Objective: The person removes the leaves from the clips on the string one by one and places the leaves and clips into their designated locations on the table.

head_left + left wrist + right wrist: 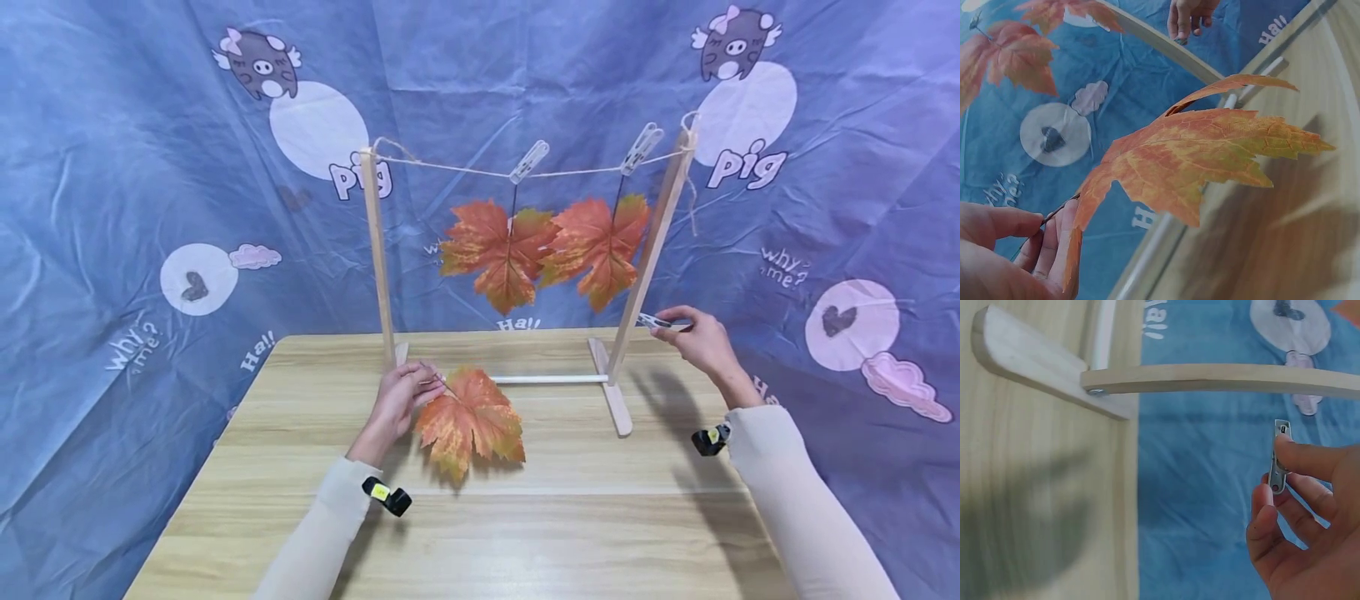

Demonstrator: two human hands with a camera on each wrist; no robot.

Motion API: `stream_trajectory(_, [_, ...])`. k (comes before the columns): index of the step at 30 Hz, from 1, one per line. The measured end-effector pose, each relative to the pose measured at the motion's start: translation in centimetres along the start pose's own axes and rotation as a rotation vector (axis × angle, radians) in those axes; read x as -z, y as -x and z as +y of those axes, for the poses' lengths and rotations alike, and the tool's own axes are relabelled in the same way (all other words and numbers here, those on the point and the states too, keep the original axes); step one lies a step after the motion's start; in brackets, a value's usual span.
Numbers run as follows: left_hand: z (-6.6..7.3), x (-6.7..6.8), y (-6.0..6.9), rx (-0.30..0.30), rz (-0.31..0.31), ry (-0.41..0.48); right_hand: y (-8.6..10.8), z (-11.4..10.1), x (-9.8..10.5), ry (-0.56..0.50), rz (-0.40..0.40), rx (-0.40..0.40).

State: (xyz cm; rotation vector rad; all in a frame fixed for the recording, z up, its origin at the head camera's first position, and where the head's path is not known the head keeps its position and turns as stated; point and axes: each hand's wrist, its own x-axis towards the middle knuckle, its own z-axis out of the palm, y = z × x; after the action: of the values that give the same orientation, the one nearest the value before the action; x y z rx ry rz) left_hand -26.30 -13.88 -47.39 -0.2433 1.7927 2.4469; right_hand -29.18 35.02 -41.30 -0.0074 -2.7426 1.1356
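My left hand point(397, 400) pinches the thin dark stem of an orange artificial maple leaf point(472, 421), seen large in the left wrist view. That leaf hangs just above the table, in front of the rack's lower bar. To the right of the rack, my right hand point(701, 340) pinches a white clothespin point(654, 321) between thumb and fingers; in the right wrist view the clothespin point(1279, 456) is seen narrow-side on. Two more maple leaves point(498, 250) point(600, 246) hang by their stems from white clothespins point(530, 162) point(642, 148) on a string point(465, 169).
The string spans a wooden rack between a left post point(378, 258) and a right post point(652, 250). A white bar point(551, 380) joins its feet, the right foot point(613, 400) pointing forward. Blue printed cloth point(465, 67) hangs behind the light wooden table point(525, 533).
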Motion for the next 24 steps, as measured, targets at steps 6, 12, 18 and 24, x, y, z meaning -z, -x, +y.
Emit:
stream_trajectory(6, [-1.6, 0.5, -0.3, 0.042, 0.024, 0.006, -0.5, 1.5, -1.4, 0.061, 0.005, 0.01])
stream_trajectory(12, [-3.3, 0.9, -0.2, 0.089, 0.052, 0.01, -0.8, 3.2, -3.0, 0.061, -0.018, 0.018])
stream_trajectory(18, [-4.7, 1.5, -0.1, 0.095, 0.067, -0.001, -0.9, 4.1, -4.3, 0.052, -0.039, 0.008])
stream_trajectory(24, [-5.0, 2.1, 0.1, 0.103, 0.075, -0.072, -0.8, 5.0, -5.2, 0.047, -0.035, -0.012])
